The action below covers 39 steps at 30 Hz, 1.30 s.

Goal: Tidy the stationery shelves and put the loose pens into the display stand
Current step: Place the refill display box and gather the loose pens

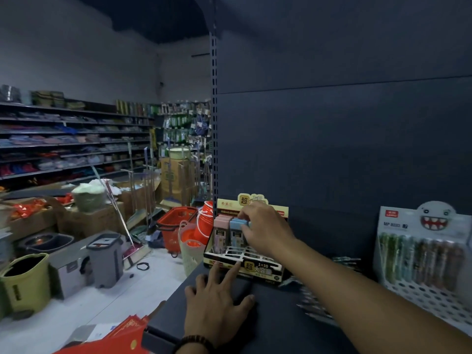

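My left hand (pixel 217 300) lay flat and open on the dark shelf (pixel 268 325), fingertips touching the front edge of the display stand (pixel 258 267). My right hand (pixel 265 228) reached over the stand, fingers pinched on the top of a blue pen box (pixel 237 235) standing beside a pink one (pixel 221 232) in the back row. Loose pens (pixel 314 300) lay on the shelf right of the stand, under my right forearm.
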Available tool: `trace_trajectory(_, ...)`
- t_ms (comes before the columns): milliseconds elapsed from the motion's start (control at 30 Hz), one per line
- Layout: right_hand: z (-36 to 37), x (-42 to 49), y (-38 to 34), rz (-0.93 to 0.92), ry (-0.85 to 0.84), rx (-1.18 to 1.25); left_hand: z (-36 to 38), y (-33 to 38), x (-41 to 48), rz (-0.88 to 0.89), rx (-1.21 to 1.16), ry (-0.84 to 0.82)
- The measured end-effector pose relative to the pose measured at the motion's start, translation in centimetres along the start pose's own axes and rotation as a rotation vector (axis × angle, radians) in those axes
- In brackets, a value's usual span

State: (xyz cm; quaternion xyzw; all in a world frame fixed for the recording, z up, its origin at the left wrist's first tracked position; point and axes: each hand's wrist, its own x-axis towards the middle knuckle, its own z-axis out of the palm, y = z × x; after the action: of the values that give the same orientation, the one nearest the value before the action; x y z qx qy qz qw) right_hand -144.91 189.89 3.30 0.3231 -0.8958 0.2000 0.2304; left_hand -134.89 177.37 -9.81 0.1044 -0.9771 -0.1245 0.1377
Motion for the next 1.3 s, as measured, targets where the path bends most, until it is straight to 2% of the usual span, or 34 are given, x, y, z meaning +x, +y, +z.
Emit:
trace_trajectory(200, -6.8, -9.9, 4.6, 0.128, 0.019, 0.065, -0.4, -0.1, -0.4, 0.054, -0.049, 0.127)
trace_trajectory(300, -9.8, -16.4, 7.7, 0.239, 0.045, 0.113, 0.3, 0.8, -0.9, 0.159, -0.097, 0.182)
trace_trajectory(433, -12.8, -24.0, 11.4, 0.364, 0.081, 0.107, 0.8, 8.0, -3.9, 0.339, -0.441, 0.219)
trace_trajectory(567, -14.7, -29.8, 14.5, 0.455, 0.111, 0.059, 1.9, 16.5, -7.1, 0.494, -0.625, 0.103)
trace_trajectory(733, -15.7, -34.8, 17.3, 0.462, 0.024, -0.075, 3.7, 22.8, -9.0, 0.609, -0.542, 0.049)
trace_trajectory(867, -14.8, -36.4, 17.3, 0.409, 0.015, -0.131, 4.9, 24.1, -9.8, 0.651, -0.261, 0.137)
trace_trajectory(933, -14.4, -36.4, 17.1, 0.367, -0.013, -0.171, 5.0, 24.0, -10.0, 0.642, -0.190, 0.106)
trace_trajectory(1067, -14.4, -36.4, 17.3, 0.388, -0.067, -0.163, 5.0, 23.9, -9.9, 0.595, -0.156, -0.032)
trace_trajectory(1300, -14.3, -36.5, 17.3, 0.378, -0.043, -0.118, 5.2, 23.7, -10.0, 0.682, -0.251, 0.013)
